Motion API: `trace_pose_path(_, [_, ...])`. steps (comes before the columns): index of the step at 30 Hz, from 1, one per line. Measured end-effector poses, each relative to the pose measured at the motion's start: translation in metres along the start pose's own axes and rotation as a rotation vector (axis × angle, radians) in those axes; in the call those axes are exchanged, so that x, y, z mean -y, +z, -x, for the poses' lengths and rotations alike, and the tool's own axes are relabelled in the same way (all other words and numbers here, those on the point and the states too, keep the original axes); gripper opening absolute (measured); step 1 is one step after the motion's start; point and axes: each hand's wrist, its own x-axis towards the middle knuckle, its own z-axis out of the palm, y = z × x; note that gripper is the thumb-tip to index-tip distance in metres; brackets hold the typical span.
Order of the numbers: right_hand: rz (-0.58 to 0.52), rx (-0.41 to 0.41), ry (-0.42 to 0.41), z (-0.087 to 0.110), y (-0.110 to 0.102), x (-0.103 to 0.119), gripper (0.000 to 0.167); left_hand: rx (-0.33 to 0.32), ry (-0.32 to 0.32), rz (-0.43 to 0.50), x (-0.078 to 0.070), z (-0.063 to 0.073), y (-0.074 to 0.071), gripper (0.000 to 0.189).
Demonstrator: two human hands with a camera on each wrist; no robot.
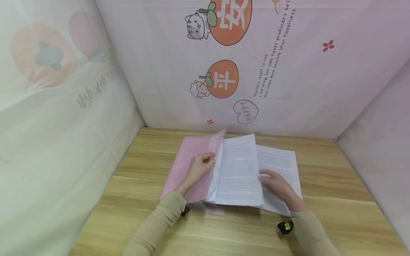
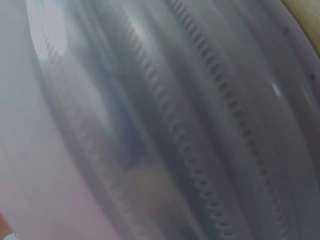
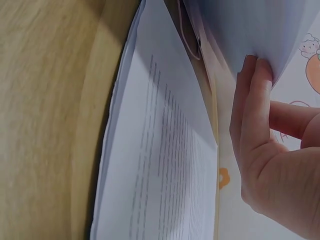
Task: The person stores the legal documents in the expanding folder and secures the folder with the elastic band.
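Observation:
My left hand [image 1: 201, 165] lies across the pink folder [image 1: 192, 149], fingers curled at the raised edge of its front cover. Clear plastic sleeves [image 2: 165, 115] with embossed seams fill the left wrist view, which does not show the fingers. To the right of the cover, printed sheets [image 1: 240, 174] stand tilted out of the folder. My right hand [image 1: 278, 184] pinches these sheets by their right edge, with fingertips on the underside in the right wrist view. A second stack of printed paper [image 3: 165, 150] lies on the table, partly under the held sheets and my right hand.
The wooden table [image 1: 333, 199] runs back to a white printed cloth [image 1: 288, 106]. Similar cloth walls stand at the left [image 1: 64, 142] and right [image 1: 378, 142]. Black wrist cameras, such as the right one [image 1: 285, 227], sit under both sleeves.

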Motion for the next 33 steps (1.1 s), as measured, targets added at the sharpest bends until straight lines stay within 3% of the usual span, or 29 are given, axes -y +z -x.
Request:
trace_pose_path(22, [-0.008,0.076,-0.053,-0.008,0.031,0.017,0.055,0.0,-0.002,-0.002,0.0,0.001,0.0,0.032])
trace_pose_path(33, [0.024,0.045,-0.074,-0.004,0.038,0.021,0.063,-0.008,0.004,-0.009,0.0,0.0,0.0,0.033])
